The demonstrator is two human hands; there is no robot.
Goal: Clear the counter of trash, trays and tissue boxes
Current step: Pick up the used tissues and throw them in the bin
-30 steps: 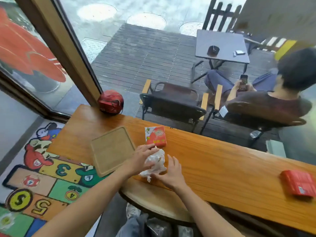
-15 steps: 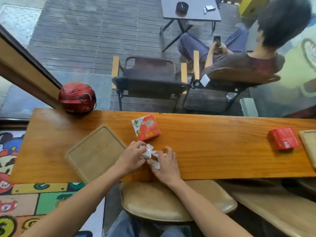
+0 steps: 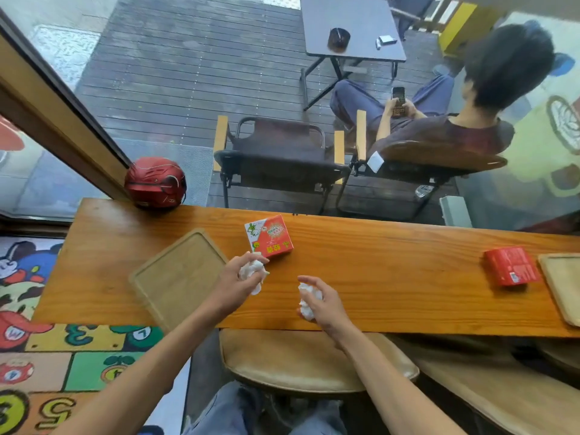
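Two crumpled white tissue wads, one in each hand: left hand (image 3: 236, 282) fingers clench theirs (image 3: 251, 270), right hand (image 3: 320, 304) fingers theirs (image 3: 307, 301), freeing the wooden desk (image 3: 392, 271).

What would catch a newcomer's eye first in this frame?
Probably the two hands over the long orange-brown wooden counter, the left hand and the right hand each closed on a crumpled white tissue wad. Next, the red-and-white tissue box just beyond the left hand, and the glossy red helmet at the counter's far left corner.
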